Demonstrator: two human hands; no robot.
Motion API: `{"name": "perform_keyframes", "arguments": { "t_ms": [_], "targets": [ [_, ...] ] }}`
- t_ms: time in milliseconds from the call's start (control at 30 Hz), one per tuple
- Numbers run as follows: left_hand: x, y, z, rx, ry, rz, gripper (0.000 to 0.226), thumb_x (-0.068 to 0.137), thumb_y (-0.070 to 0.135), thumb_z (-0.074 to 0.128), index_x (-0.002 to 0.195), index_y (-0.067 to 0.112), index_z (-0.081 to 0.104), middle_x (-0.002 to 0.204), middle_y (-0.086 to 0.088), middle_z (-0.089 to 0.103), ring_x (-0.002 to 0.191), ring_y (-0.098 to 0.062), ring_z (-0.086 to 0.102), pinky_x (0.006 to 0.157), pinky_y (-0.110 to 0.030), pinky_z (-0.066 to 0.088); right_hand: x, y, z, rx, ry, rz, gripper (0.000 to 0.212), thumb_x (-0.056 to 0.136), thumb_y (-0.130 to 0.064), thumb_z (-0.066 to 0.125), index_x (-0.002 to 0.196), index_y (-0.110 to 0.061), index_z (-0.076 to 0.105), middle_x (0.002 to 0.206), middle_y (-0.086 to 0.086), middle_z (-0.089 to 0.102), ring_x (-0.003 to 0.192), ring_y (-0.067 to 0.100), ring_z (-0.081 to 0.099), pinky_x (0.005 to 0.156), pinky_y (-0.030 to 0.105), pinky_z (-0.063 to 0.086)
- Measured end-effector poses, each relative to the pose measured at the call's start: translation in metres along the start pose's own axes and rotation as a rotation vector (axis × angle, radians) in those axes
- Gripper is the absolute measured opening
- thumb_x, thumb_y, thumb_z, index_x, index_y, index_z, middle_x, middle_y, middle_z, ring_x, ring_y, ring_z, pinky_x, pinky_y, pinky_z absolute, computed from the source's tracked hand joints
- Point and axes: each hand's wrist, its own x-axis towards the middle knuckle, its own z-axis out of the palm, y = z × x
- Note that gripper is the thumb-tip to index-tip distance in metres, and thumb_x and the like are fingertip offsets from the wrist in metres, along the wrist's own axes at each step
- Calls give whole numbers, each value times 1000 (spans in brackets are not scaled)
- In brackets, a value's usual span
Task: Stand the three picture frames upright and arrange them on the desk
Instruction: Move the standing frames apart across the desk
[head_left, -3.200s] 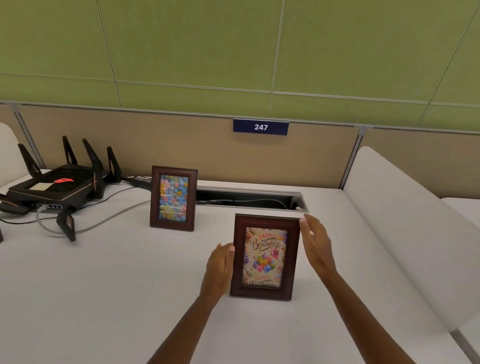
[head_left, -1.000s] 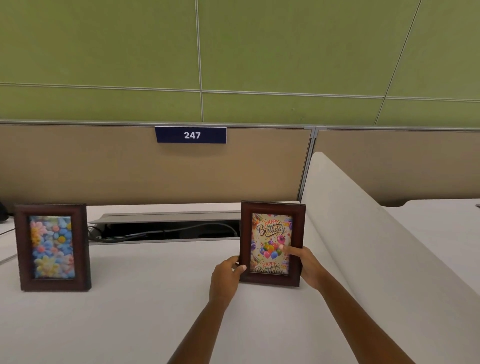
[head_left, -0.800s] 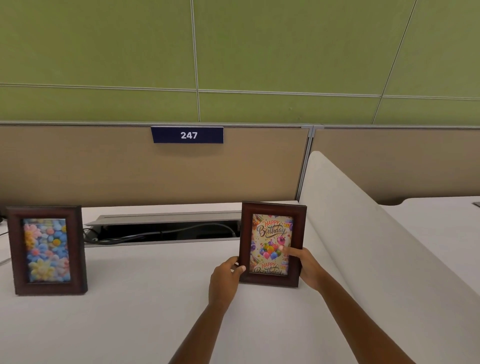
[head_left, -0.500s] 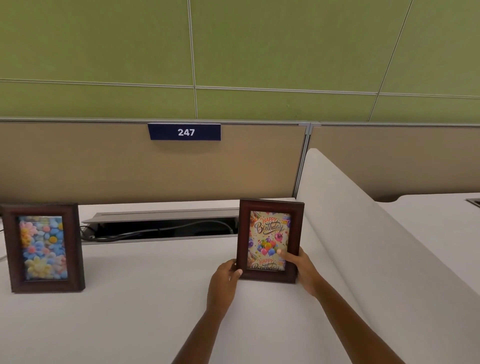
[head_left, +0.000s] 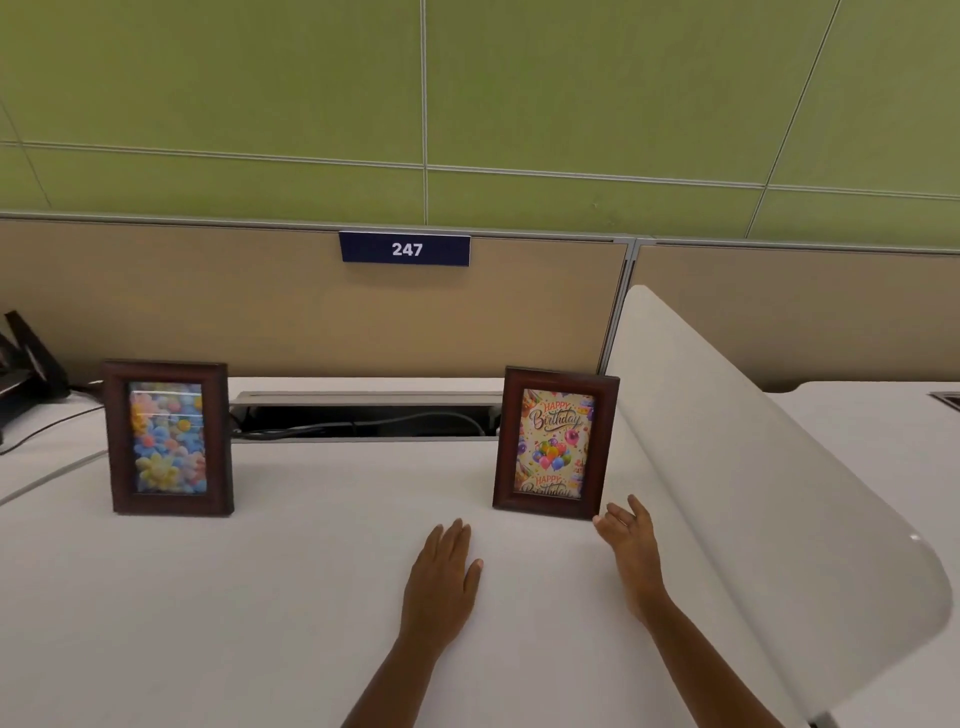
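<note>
Your right hand (head_left: 626, 535) has let go and now hangs spread and empty just beside the lower right corner of the birthday frame (head_left: 556, 442); your left hand (head_left: 442, 571) lies flat, holding nothing, on the desk (head_left: 260, 597). That frame stands upright unaided beside the white divider (head_left: 753, 467), well apart from the upright flower frame (head_left: 167, 437). Two look placed; the third frame isn't in view.

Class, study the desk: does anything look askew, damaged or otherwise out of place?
Nothing looks damaged or spilled. The dark wooden frame with the flower picture and the dark wooden frame with the birthday card both stand upright on the white desk. Only two frames show; a third is out of view.
</note>
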Motion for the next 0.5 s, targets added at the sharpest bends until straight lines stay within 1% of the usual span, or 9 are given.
{"name": "perform_keyframes", "arguments": {
  "t_ms": [33,67,100,233,333,400,433,467,500],
  "targets": [
    [-4,-5,1,24,4,15,52,85,38,30,119,13,60,126,-2,63,115,-22,61,91,-29,51,-6,2,0,-31,15,-9,62,86,-8,55,138,-10,23,142,19,39,129,32,41,103,38,33],
    [-11,-9,-2,62,-1,8,50,83,39,30,109,16,67,114,1,71,103,-19,68,80,-26,56,-13,3,1,-63,35,-13,60,86,-6,55,138,-10,24,141,19,40,128,32,42,104,39,34],
    [-17,-13,-2,114,-3,8,49,85,39,29,104,18,69,107,4,73,97,-16,70,75,-24,57,-19,5,2,-86,55,-16,59,86,-5,54,137,-10,25,140,20,42,127,32,43,105,41,34],
    [-46,-23,-13,169,-41,34,50,90,36,25,102,21,70,105,6,74,94,-14,71,73,-22,57,-49,9,12,-213,126,-58,52,86,2,50,133,-8,34,136,21,47,124,32,46,106,43,36],
    [-61,-33,-19,182,-48,38,73,95,37,0,99,25,72,103,11,74,94,-8,70,77,-18,55,-74,15,25,-383,134,-132,47,85,3,49,130,-5,39,133,19,50,122,32,47,105,41,35],
    [-69,-42,-25,214,-48,44,76,95,37,-2,96,25,72,101,11,74,92,-7,71,82,-19,52,-91,21,37,-508,118,-179,46,84,2,51,129,-5,43,133,17,51,124,31,45,107,41,33],
    [-70,-49,-26,236,-44,35,77,95,37,-3,96,25,73,101,11,75,92,-7,71,80,-19,54,-98,25,43,-549,111,-191,46,83,2,52,128,-5,44,133,16,52,124,31,44,107,40,32],
    [-74,-53,-34,242,-61,27,79,95,38,-5,97,24,73,103,9,74,93,-7,71,78,-20,55,-106,27,50,-571,106,-199,46,82,1,53,127,-4,45,132,16,52,125,31,44,108,40,32],
    [-78,-57,-43,242,-86,13,84,93,43,-10,103,21,71,111,6,72,100,-10,69,82,-23,55,-112,28,58,-591,101,-217,46,81,0,55,127,-4,46,131,16,53,124,31,45,108,40,32]
  ]
}}
